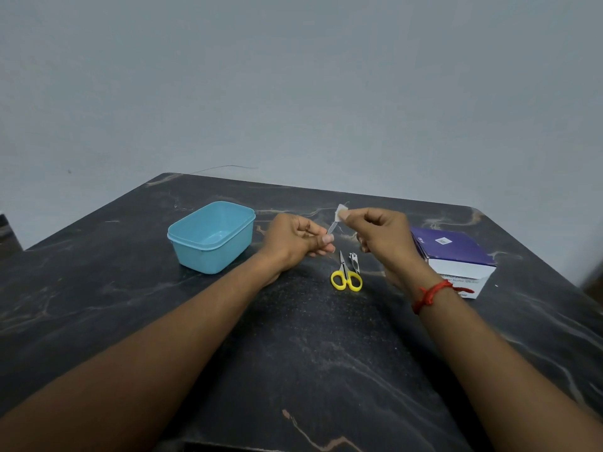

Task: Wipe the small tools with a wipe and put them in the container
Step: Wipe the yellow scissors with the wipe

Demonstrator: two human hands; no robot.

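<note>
My left hand (298,241) pinches the lower end of a thin metal tool (332,227), which slants up to the right above the table. My right hand (380,234) pinches a small white wipe (341,210) around the tool's upper tip. Below the hands, small scissors with yellow handles (346,275) lie on the table, and a silver nail clipper (354,261) lies touching their right side. A light blue plastic container (212,236) stands open to the left of my left hand; nothing shows inside it.
A purple and white box (455,259) stands at the right, just beyond my right wrist, which wears a red thread. The dark marble table (293,353) ends close behind the hands, with a grey wall beyond.
</note>
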